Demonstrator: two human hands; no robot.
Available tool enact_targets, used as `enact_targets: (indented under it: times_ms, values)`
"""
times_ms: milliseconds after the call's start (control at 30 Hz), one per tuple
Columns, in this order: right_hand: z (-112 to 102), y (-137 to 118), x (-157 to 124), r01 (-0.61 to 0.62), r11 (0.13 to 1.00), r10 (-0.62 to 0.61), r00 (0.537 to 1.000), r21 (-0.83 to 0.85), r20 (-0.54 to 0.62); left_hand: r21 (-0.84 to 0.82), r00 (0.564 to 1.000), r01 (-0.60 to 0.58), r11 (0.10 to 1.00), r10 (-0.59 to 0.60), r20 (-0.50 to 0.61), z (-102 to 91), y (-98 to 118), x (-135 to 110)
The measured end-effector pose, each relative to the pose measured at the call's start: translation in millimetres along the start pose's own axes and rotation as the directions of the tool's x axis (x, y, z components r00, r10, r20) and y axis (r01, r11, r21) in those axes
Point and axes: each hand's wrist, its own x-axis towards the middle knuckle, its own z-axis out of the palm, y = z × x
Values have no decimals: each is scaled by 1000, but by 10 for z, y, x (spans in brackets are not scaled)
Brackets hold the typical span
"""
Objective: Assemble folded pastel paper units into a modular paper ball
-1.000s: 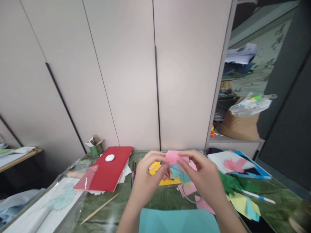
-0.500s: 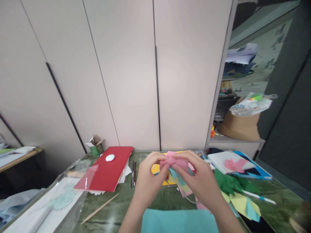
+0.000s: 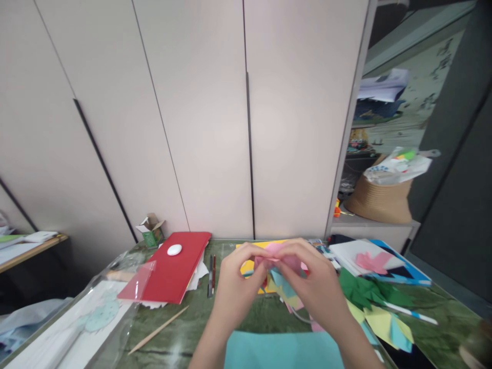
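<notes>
The green box (image 3: 152, 237), at 9 o'clock from the hands, carries pale print too small to read. Small markings on the plastic bag (image 3: 400, 166), out at 2 o'clock, are just as illegible, and the patterned item (image 3: 326, 253) peeking out at 3 o'clock beyond the right knuckles shows print that cannot be made out.

Both hands are close together, the left hand (image 3: 239, 281) and the right hand (image 3: 313, 277) each pinching the pink paper (image 3: 273, 250) between thumb and fingers, above the tabletop (image 3: 253, 313). Fingers cover much of it, so its folds are hard to tell.

Behind them a yellow sheet (image 3: 248, 265) is largely hidden, and a thin grey loop (image 3: 300, 316) at 5 o'clock shows only part of its curve. The teal sheet (image 3: 284, 351) at 6 o'clock is cut off by the lower edge, as is the clear sleeve (image 3: 128, 328) at 8 o'clock. A roundish object (image 3: 476, 346) at 4 o'clock is blurred and cropped.
</notes>
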Motion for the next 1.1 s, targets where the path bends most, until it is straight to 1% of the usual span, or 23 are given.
enact_targets:
  times_ms: [100, 267, 467, 567, 667, 767, 867, 1000, 1100]
  values:
    - [-8, 17, -9, -13, 1000, 12, 1000, -15, -19, -67, 999, 34, 997, -33, 21, -27, 16, -1]
    - [-31, 35, -32, -11, 1000, 11, 1000, 18, 19, -205, 997, 75, 976, -65, 51, -116, 32, 18]
    - [-50, -7, -32, 16, 1000, -16, 999, 7, 47, -242, 993, 118, 963, -108, 57, -104, 16, 23]
    - [-66, -27, -33, 59, 998, -59, 996, 4, 61, -210, 994, 107, 972, -105, 22, -74, 9, 23]
    - [-66, -38, -31, 56, 998, -56, 997, -8, 56, -156, 996, 86, 984, -91, -23, -54, 4, 23]
    - [-41, -32, -22, 16, 999, -14, 998, -39, 62, -77, 996, 63, 995, -67, -61, -44, 7, 16]
    - [-13, -1, -15, -24, 997, 28, 998, -69, 56, 6, 997, 33, 999, -33, -73, -38, 17, 1]
    - [-7, 45, -24, -122, 979, 123, 992, -163, -2, 199, 996, -46, 979, 60, -62, -14, 19, -18]
    - [-24, 48, -33, -155, 967, 160, 987, -202, 8, 286, 993, -95, 954, 112, -45, 19, 18, -27]
